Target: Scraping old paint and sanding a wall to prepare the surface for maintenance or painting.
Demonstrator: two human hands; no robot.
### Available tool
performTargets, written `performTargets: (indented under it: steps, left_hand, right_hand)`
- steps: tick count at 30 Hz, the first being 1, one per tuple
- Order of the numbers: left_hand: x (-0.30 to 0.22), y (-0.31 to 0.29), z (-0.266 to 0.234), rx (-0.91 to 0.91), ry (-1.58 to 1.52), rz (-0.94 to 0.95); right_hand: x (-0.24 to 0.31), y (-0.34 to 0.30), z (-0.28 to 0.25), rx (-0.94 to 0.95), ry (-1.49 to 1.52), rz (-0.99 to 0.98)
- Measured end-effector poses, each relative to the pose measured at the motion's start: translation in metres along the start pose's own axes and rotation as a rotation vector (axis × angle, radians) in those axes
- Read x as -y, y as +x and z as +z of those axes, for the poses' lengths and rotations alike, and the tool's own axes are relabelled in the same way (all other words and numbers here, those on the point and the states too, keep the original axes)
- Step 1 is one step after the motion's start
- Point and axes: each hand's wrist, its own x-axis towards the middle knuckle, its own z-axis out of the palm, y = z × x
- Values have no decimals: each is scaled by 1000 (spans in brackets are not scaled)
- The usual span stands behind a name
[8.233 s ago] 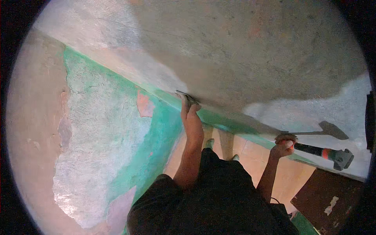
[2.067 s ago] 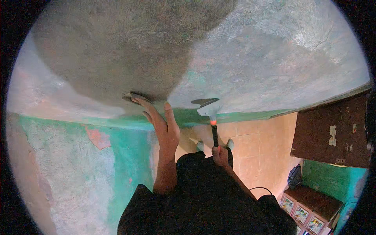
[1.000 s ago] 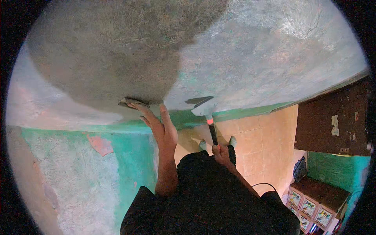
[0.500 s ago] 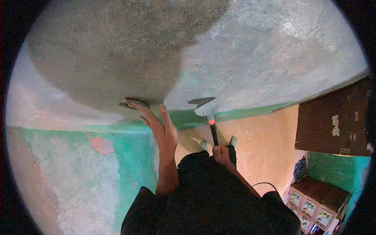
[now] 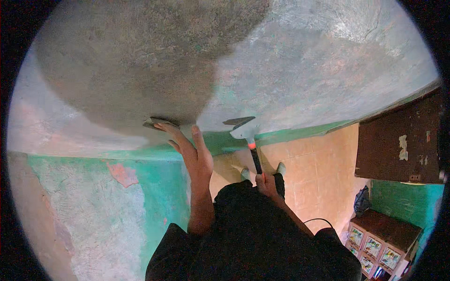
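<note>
My left hand point(image 5: 193, 152) is raised to the wall point(image 5: 300, 79), palm toward it, with the thumb apart. Its fingertips press a folded grey sheet point(image 5: 161, 123) that looks like sandpaper against the wall surface. Most of that sheet's underside is hidden. In my right hand point(image 5: 267, 184) is a wide scraper point(image 5: 244, 130), gripped by its black and orange handle. The scraper's pale blade points up, near the green strip low on the wall, and casts a shadow there. From this view I cannot tell whether the blade touches the wall.
A green wall with peeling patches point(image 5: 164, 210) stands at the left. My feet are on the orange tiled floor point(image 5: 304, 173). To the right hangs a dark brown panel point(image 5: 389, 140), above a cabinet with patterned fronts point(image 5: 386, 229) and a dark bag point(image 5: 361, 200).
The scraper in my right hand has shifted very slightly to the left at its blade. My left hand and its sheet stay at nearly the same spot on the wall.
</note>
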Motion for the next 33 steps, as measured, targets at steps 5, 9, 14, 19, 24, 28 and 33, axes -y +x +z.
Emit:
performTargets:
  steps: [5,9,14,19,24,28,33]
  left_hand:
    - [-12,1,-1,-28,-35,14]
    - [-11,1,-3,-30,-15,7]
    - [-11,2,-2,4,4,-19]
    - [-10,0,-1,-32,-14,1]
    - [-11,1,-1,-30,-8,7]
    - [-5,2,7,-31,-8,20]
    - [3,0,4,-5,15,-33]
  right_hand:
    - [-19,3,6,5,-51,96]
    - [-2,2,1,52,-50,-1]
    - [-9,-3,6,-48,-9,-32]
    - [-4,-2,1,-15,-42,1]
    - [-6,3,1,-35,-46,-41]
    - [-20,3,-1,-27,-71,-7]
    - [-6,3,-2,-33,-111,-112]
